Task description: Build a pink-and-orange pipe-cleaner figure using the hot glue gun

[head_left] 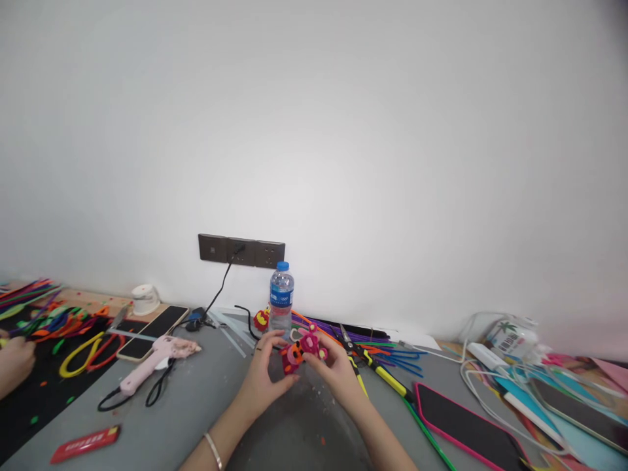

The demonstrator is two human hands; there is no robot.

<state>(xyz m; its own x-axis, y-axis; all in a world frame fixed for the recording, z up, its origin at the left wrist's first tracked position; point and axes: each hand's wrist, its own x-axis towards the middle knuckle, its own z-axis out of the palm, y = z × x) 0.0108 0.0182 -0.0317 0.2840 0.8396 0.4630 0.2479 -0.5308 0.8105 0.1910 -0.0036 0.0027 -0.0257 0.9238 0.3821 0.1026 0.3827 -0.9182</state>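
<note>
A small magenta figure with orange and dark spots (309,341), seemingly made of fuzzy pipe cleaners, is held up between both hands above the grey table mat. My left hand (265,374) grips its lower left part between thumb and fingers. On the upper right side, my right hand (336,369) pinches it, thumb in front. Fingers cover parts of the figure. Just behind stands a clear water bottle with a blue cap (281,296), and a red and yellow fuzzy piece (261,319) sits beside it.
A pink hot glue gun (154,363) lies left, near a phone (153,333), scissors (91,353) and a red box-cutter-like item (86,445). Yellow-black pliers (383,374), pipe cleaners (392,353) and a pink-edged phone (464,425) lie right. Another person's hand (17,363) is far left.
</note>
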